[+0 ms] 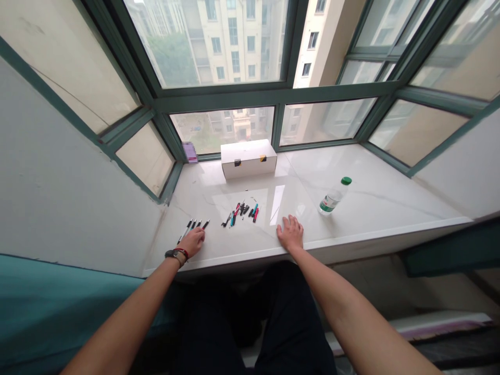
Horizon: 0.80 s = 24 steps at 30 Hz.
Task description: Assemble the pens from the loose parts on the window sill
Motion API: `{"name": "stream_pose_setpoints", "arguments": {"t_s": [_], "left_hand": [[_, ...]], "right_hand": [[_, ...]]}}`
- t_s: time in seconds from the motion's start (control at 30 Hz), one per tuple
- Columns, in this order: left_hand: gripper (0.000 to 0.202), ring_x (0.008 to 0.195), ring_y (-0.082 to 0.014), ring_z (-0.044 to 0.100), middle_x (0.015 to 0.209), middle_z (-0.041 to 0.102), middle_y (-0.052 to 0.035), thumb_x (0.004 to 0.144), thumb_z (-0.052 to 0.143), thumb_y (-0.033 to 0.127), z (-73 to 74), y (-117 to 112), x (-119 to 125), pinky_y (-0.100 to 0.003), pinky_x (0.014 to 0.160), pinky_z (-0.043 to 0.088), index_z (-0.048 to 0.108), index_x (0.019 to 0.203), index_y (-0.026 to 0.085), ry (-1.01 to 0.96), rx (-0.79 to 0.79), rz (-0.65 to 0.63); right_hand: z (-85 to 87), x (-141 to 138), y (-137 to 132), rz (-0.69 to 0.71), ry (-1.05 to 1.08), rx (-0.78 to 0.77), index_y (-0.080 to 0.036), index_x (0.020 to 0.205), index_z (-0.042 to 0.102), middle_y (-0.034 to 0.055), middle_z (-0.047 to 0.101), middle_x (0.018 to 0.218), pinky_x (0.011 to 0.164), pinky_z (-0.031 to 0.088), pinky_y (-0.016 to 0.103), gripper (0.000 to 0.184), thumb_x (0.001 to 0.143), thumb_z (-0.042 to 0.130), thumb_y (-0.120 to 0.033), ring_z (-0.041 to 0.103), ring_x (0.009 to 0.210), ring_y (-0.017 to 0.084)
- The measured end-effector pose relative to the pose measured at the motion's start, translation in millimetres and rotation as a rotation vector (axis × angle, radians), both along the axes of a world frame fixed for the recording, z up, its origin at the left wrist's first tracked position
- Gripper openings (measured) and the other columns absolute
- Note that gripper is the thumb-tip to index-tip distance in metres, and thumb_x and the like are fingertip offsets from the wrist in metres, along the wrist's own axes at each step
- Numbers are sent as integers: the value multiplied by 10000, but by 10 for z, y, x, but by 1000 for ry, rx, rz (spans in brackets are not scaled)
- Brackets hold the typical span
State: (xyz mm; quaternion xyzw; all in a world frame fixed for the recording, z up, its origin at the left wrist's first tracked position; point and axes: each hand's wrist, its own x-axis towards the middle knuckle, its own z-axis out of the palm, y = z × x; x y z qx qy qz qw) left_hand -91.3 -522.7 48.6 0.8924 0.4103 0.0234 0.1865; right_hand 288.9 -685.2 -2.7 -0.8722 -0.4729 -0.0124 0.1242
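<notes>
- Nearest: dark trousers [250,323] at bottom centre; both bare forearms reach up from the lower edge to the sill [367,208]; teal cushion [47,302] at lower left.
- Left hand [192,241]: on the sill near its front edge, palm down, fingers loosely curled; grips nothing I can see; wristband [177,254] with a red band beside it on the wrist.
- Row of pens [194,226]: four or so, side by side, roughly parallel, lying just beyond the left hand's fingertips; the nearest ends touch or almost touch the fingers, cannot tell which.
- Right hand [290,233]: flat on the sill, palm down, fingers spread, open, holding nothing; well apart from the left hand.
- Pile of pens [242,212]: loose scatter of black, red and teal pens and caps, a bit further in, between the two hands in line; touched by neither.
- Bottle [334,198]: clear plastic, green cap, right of the right hand and further in; leans in this view, cannot tell if it lies or stands.
- White box [248,158]: shut, two dark-and-yellow clips on its front; at the back of the sill against the window [219,99].
- Purple item [190,152]: blurred, left of the box by the frame.
- Beyond the glass: pale apartment blocks [234,36].
</notes>
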Motion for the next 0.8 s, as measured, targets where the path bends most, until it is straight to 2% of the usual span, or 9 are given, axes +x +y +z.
{"name": "stream_pose_setpoints", "arguments": {"t_s": [0.1,0.17,0.23,0.3,0.33,0.4,0.53,0.67,0.8], "left_hand": [[166,1074,-234,541,1012,619,-88,750,494,148,35,50,-29,-380,1004,376,637,796,219,39,73,109],[209,1127,-253,521,1089,610,-106,775,534,272,23,112,-100,-377,1019,358,636,947,213,42,160,241],[484,1174,-291,501,1202,574,-148,744,590,456,-20,186,-190,-398,1001,370,567,1143,184,59,186,409],[793,1194,-339,494,1279,526,-211,659,622,618,-80,252,-267,-429,951,400,460,1275,145,98,110,556],[885,1189,-359,500,1287,515,-238,622,627,667,-110,276,-293,-438,923,413,429,1298,132,124,54,607],[934,1154,-377,530,1265,523,-264,589,625,711,-155,298,-316,-443,880,428,421,1295,135,172,-18,655],[719,1052,-348,588,1198,558,-222,645,614,654,-150,242,-268,-433,840,445,513,1189,196,215,18,654],[393,1048,-313,569,1187,550,-146,689,613,535,-54,133,-159,-410,829,458,647,932,228,241,63,605],[286,1070,-334,533,1225,528,-113,710,596,492,13,61,-72,-452,809,463,690,821,246,279,163,582]], "right_hand": [[1,1,-1,0,-5,11,-192,1340,467,130,348,1475,1071,156,447,494,905,383,-410,239,1363,295],[-5,2,-2,3,-10,23,-192,1331,476,129,355,1470,1069,163,448,490,904,382,-413,247,1359,296],[-12,2,-2,7,-12,32,-195,1324,481,127,359,1468,1067,169,448,485,904,380,-414,253,1356,296],[-17,2,0,6,-11,34,-196,1323,481,128,356,1469,1066,170,448,483,905,377,-414,255,1354,297],[-19,2,1,4,-11,33,-195,1324,481,129,354,1470,1066,169,449,484,905,375,-413,255,1354,298],[-21,2,3,3,-12,31,-192,1324,480,132,355,1469,1066,168,451,485,906,373,-414,255,1354,300],[-21,4,3,11,-17,41,-194,1316,485,128,365,1463,1064,176,448,480,904,377,-417,260,1351,298],[-4,2,-1,6,-10,39,-193,1317,482,127,359,1466,1065,172,447,481,904,376,-417,255,1352,297],[21,-1,-4,4,8,15,-189,1334,468,130,343,1477,1069,159,452,491,907,367,-412,242,1360,298]]}}
